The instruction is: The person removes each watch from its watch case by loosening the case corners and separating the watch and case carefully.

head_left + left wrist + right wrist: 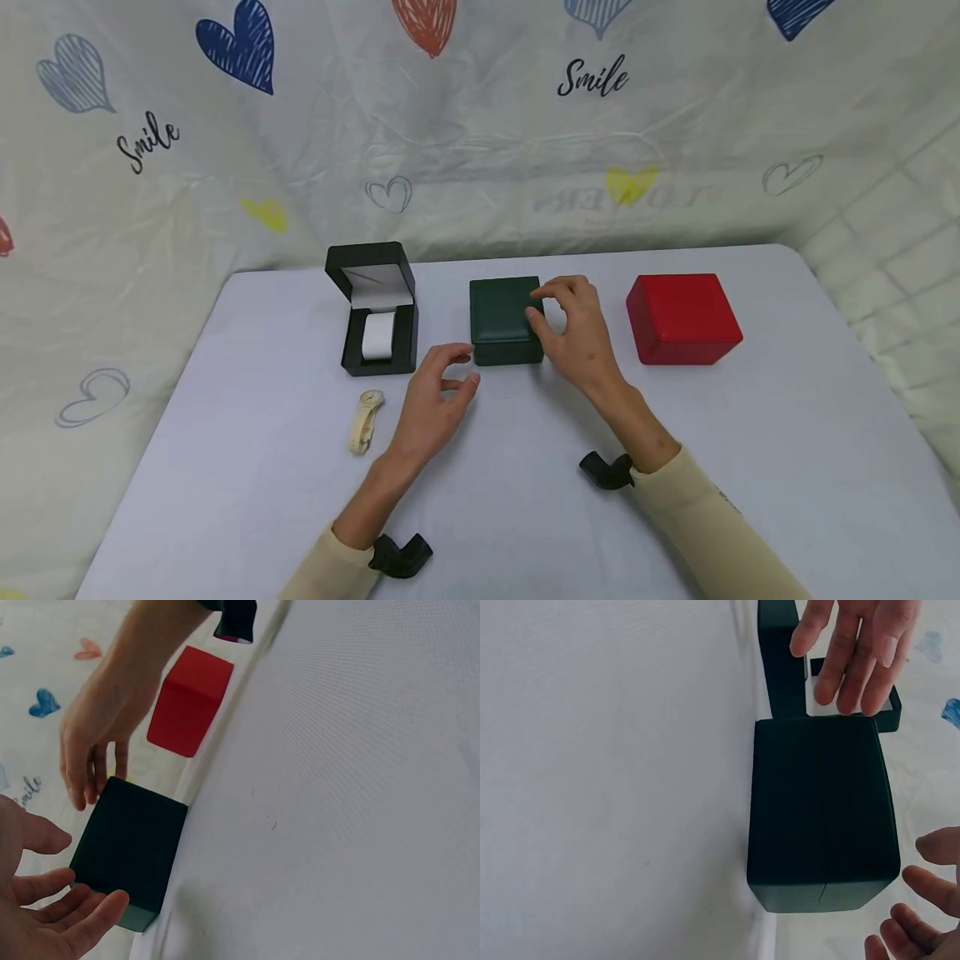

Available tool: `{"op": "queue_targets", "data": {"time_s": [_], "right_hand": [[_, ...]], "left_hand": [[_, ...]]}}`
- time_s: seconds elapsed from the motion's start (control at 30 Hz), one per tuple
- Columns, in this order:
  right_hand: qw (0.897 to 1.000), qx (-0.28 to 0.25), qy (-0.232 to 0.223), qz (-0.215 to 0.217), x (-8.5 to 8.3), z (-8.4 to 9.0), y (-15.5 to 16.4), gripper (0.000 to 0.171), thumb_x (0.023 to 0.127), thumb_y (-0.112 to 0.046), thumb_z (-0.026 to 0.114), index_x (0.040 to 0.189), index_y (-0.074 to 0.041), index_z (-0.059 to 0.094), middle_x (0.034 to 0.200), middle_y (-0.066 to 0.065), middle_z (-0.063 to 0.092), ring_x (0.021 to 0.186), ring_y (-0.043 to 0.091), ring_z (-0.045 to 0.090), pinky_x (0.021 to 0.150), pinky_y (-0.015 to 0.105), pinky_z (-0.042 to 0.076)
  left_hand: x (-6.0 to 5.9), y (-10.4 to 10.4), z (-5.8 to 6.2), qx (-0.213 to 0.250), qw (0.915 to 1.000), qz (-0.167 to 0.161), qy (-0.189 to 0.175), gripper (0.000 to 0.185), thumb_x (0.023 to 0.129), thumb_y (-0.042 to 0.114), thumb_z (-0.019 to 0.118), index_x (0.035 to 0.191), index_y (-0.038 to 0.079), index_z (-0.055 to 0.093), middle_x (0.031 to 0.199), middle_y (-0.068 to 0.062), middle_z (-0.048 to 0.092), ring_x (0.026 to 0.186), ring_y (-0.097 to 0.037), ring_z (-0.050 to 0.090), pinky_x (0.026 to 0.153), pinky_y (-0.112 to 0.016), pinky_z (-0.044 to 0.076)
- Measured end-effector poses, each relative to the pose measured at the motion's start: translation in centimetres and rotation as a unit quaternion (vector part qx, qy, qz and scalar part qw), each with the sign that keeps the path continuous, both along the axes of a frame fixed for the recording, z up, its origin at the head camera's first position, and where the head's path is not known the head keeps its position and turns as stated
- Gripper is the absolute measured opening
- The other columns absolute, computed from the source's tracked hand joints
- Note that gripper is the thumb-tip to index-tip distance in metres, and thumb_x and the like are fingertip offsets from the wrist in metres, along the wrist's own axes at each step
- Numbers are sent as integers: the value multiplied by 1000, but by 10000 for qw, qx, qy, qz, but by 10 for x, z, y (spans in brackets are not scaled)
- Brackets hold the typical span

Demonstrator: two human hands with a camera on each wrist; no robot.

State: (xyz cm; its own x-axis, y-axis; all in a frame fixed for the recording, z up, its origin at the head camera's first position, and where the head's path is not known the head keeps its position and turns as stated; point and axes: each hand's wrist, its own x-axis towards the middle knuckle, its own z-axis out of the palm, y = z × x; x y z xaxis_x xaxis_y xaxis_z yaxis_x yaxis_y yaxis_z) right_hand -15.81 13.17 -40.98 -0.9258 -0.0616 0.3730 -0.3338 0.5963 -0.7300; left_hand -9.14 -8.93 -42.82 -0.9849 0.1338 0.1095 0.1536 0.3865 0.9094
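Green box (821, 802) between left grip (859, 652) and right grip (930, 939), near black box (780, 664).

Three boxes (507, 308), one watch (365, 422) and two hands (433, 408) at one table (247, 442).
By colour, the boxes are one black box (403, 333), one green box (498, 310) and one red box (684, 308), with one white cushion (378, 336) among them; the hands are one left hand (433, 408) and one right hand (579, 337), with two sleeves (712, 533) and two black wrist cameras (401, 557); one backdrop sheet (480, 108) shows two printed "Smile" words (592, 77) in the head view.
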Motion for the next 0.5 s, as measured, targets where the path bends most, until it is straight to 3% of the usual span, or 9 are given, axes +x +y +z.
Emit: {"op": "queue_targets", "data": {"time_s": [0.5], "right_hand": [[9970, -25, -729, 254, -5, -11, 14, 37, 97, -17, 73, 131, -4, 65, 146, 18, 50, 137, 34, 45, 104, 56, 52]], "left_hand": [[-9, 7, -4, 171, 9994, 273, -99, 44, 97, 5, 69, 138, 6, 54, 141, -10, 60, 134, -24, 59, 100, -39, 60]]}}
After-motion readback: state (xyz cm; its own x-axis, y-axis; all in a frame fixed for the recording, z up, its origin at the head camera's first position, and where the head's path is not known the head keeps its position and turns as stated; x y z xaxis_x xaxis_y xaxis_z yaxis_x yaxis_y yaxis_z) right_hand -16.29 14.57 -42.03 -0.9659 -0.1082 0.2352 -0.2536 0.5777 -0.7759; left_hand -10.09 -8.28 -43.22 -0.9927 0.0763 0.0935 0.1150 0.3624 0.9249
